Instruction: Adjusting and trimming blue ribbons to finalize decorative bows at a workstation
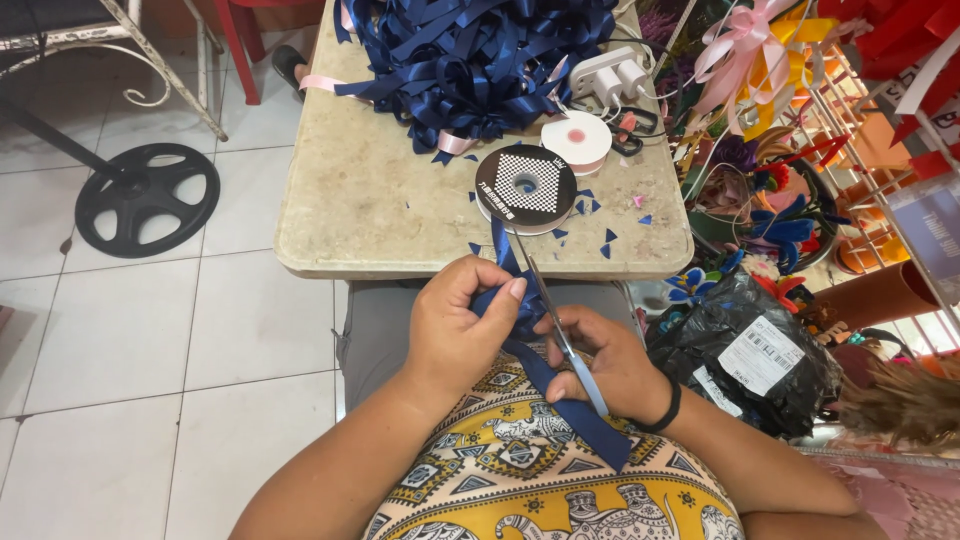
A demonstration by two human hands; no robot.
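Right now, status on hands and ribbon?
Left hand pinching navy ribbon. Right hand holding scissors, blades at ribbon. Ribbon spool on table ahead, nothing blocking.

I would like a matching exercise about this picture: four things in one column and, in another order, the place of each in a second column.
Things:
1. scissors
2. ribbon spool with checkered label
3. pile of navy ribbon pieces
4. black plastic bag

Places:
A. at the far end of the table
B. beside the person's right arm, below the table's right corner
C. in the right hand
D. flat on the table near its front edge

Pairs: 1-C, 2-D, 3-A, 4-B
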